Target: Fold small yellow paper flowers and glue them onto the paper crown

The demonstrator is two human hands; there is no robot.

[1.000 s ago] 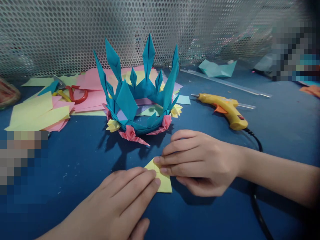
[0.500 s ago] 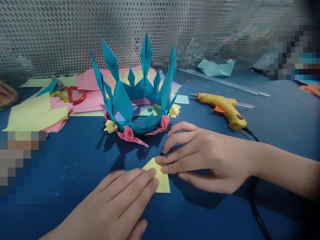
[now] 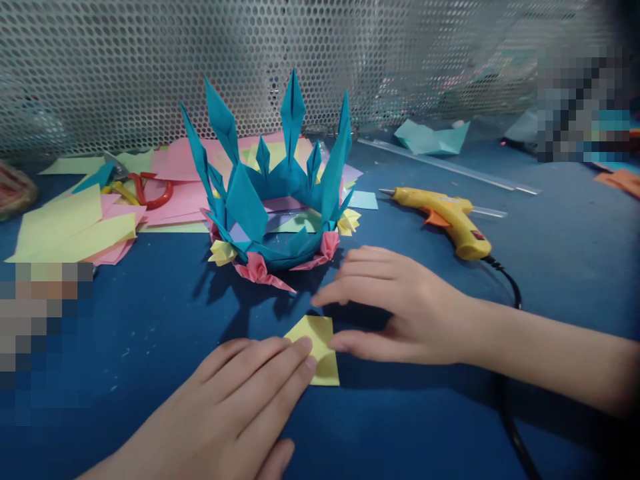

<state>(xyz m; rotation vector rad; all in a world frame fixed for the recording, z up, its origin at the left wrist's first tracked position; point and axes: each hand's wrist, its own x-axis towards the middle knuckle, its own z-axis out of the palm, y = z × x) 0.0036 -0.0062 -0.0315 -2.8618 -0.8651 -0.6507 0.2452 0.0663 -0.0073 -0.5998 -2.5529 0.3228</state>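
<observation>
A small folded yellow paper (image 3: pixel 319 348) lies on the blue table (image 3: pixel 170 313) in front of me. My left hand (image 3: pixel 235 407) lies flat with its fingertips pressing the paper's left edge. My right hand (image 3: pixel 400 307) hovers over the paper's right side, fingers stretched out, the thumb touching the paper's right edge. Just behind stands a blue origami crown (image 3: pixel 273 193) with tall points and pink and yellow paper flowers round its base.
A yellow glue gun (image 3: pixel 445 217) lies to the right, its black cord (image 3: pixel 510 400) running toward me. Loose coloured paper sheets (image 3: pixel 75 227) and red-handled scissors (image 3: pixel 147 190) lie at the left. Perforated metal mesh (image 3: pixel 150 60) closes the back. A teal folded paper (image 3: pixel 433 137) sits at the far right.
My right hand has lifted its fingertips off the yellow paper and spread out above it, leaving more of the paper showing. The left hand has stayed in place.
</observation>
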